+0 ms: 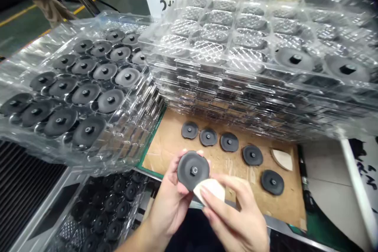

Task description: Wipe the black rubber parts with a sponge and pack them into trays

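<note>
My left hand (169,201) grips a round black disc (192,170) with a small metal hub in its middle, face up near the front edge of the bench. My right hand (236,216) presses a white wedge-shaped pad (210,188) against the disc's lower right rim. Just beyond, several more black discs (229,142) lie in a curved row on a brown cardboard sheet (168,141). A second white wedge (282,159) rests at the right end of that row.
A tall stack of clear blister trays (236,82) stands behind the cardboard, with two discs in its top tray at right. A bagged tray full of discs (73,90) sits at left. Another disc tray (109,204) lies lower, in front left.
</note>
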Demonstrator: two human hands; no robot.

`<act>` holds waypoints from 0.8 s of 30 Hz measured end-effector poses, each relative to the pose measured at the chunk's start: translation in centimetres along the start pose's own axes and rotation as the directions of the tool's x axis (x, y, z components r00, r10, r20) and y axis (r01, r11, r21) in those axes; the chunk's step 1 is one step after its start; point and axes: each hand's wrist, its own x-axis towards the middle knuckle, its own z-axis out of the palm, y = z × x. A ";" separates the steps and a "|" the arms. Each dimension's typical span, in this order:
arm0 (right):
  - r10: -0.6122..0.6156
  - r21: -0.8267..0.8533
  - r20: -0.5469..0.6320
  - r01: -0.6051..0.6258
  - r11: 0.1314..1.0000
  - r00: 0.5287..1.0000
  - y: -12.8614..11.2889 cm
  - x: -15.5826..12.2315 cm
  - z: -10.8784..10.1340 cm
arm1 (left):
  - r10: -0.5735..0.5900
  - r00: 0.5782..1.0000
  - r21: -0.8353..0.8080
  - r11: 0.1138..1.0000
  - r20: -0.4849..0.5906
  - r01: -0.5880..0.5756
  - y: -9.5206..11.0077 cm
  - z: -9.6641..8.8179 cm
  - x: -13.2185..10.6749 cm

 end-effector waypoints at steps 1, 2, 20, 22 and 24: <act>-0.011 0.006 0.004 0.011 1.000 1.000 -0.1 0.1 -0.2 | 0.000 1.000 0.000 1.000 0.003 0.000 -0.1 0.1 0.0; 0.002 0.000 -0.013 -0.002 1.000 1.000 0.0 0.2 -0.3 | 0.007 1.000 0.003 1.000 0.007 -0.007 -0.1 0.2 -0.1; 0.073 0.032 -0.041 -0.072 0.997 0.996 1.3 0.8 -1.8 | -0.078 0.997 0.147 0.986 -0.029 0.082 0.2 0.3 0.4; 0.075 0.015 -0.089 -0.074 0.997 0.993 1.2 1.0 -1.8 | -0.073 0.997 0.173 0.982 -0.041 0.079 0.2 0.2 0.4; 0.090 0.025 -0.110 -0.087 0.996 0.990 0.9 0.8 -1.8 | -0.065 0.998 0.188 0.980 -0.021 0.068 0.3 0.2 0.3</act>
